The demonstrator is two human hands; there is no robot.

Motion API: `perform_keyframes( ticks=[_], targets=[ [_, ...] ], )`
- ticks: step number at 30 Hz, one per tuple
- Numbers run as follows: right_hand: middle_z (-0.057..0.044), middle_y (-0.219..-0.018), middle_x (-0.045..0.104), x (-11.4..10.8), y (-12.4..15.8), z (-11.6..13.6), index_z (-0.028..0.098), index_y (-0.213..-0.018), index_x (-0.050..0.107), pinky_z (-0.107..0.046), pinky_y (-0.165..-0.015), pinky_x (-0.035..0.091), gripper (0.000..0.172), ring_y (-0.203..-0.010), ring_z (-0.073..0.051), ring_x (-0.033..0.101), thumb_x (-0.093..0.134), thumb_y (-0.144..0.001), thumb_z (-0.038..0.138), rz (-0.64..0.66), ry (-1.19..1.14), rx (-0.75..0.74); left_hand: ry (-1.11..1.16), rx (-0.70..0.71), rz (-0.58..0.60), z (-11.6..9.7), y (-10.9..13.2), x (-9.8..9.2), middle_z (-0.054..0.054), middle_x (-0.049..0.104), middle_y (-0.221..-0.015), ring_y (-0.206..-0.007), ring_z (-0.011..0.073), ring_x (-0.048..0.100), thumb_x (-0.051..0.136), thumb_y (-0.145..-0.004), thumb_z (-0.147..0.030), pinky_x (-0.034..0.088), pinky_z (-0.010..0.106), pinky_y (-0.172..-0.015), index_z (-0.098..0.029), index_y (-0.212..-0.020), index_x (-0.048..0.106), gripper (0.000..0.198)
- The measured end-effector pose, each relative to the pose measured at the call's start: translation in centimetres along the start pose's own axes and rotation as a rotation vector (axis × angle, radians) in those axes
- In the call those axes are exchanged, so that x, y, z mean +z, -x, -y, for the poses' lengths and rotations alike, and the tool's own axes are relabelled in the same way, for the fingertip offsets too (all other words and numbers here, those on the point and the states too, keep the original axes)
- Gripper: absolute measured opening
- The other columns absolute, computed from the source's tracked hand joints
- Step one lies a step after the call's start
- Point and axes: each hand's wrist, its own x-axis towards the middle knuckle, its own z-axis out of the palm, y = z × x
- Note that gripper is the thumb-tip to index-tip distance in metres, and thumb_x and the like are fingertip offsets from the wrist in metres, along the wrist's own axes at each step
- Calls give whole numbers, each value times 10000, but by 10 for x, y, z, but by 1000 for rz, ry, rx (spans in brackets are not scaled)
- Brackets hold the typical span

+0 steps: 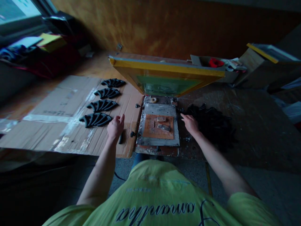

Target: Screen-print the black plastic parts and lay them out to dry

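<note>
Nearest in view, a lime-green T-shirt with dark script across the chest, both forearms reaching forward from it. Left hand open and wide, fingers spread, holding nothing visible, just beside a small dark bar on a cardboard sheet. Right hand open, fingers extended, no held item visible, at the edge of a heap of black pieces; contact with the heap impossible to confirm in the low light. Between the hands, a metal plate bearing an orange pad and 2 small blocks. Left of the plate, 4 black ribbed fan-shaped pieces in a spaced row, apparently set apart to prevent contact. Heap on the dark table, seemingly unsorted. Beyond the plate, a tape roll, then a yellow-edged screen frame with green mesh, tilted up, seemingly to leave the plate reachable. Farthest, a cardboard box with a red item.
</note>
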Motion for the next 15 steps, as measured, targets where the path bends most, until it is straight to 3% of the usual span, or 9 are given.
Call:
perform_keyframes(
  ticks=[2, 4, 5, 8, 11, 15],
  targets=[
    [-54, -1180, 692, 11, -2, 44, 298, -1344, 651, -291, -873, 489, 404, -1039, -185, 619, 494, -994, 173, 46, -69, -140, 221, 67, -7, -49, -18, -2, 8, 550, -654, -595, 149, 495, 441, -972, -600, 385, 280, -648, -174, -983, 635, 468],
    [-27, -1168, 685, 20, -5, 84, 337, -1336, 661, -261, -864, 491, 428, -1027, -164, 629, 488, -989, 155, 98, -95, -229, 612, 159, -11, -97, -38, -7, 10, 605, -728, -516, 107, 462, 315, -998, -649, 364, 244, -559, -172, -1293, 563, 613],
    [-39, -1159, 681, 24, -7, 99, 333, -1335, 666, -266, -869, 490, 433, -1035, -172, 626, 479, -989, 151, 117, -86, -252, 744, 197, -12, -118, -48, -11, 12, 618, -741, -490, 86, 449, 249, -1010, -655, 348, 227, -532, -164, -1348, 530, 659],
    [-103, -1137, 676, 25, -11, 126, 276, -1337, 676, -324, -924, 484, 423, -1105, -225, 597, 460, -993, 159, 136, -6, -280, 875, 223, 37, -156, -68, -21, 43, 628, -688, -497, 52, 501, 77, -1041, -603, 356, 202, -545, -63, -1092, 641, 783],
    [-116, -1109, 700, 18, -10, 124, 241, -1312, 692, -348, -955, 487, 391, -1084, -234, 606, 534, -963, 161, 90, 13, -330, 918, 187, 89, -155, -62, -28, 34, 581, -568, -467, 75, 500, 206, -1004, -682, 367, 207, -495, -118, -826, 667, 750],
    [-28, -827, 729, -5, -16, 81, 128, -978, 777, -223, -792, 527, 213, -806, -145, 626, 580, -946, 203, -118, -154, -200, 943, 94, 219, -111, -14, -26, 40, 631, -644, -548, 131, 559, 399, -909, -760, 421, 251, -505, -160, -870, 713, 679]
  ],
)
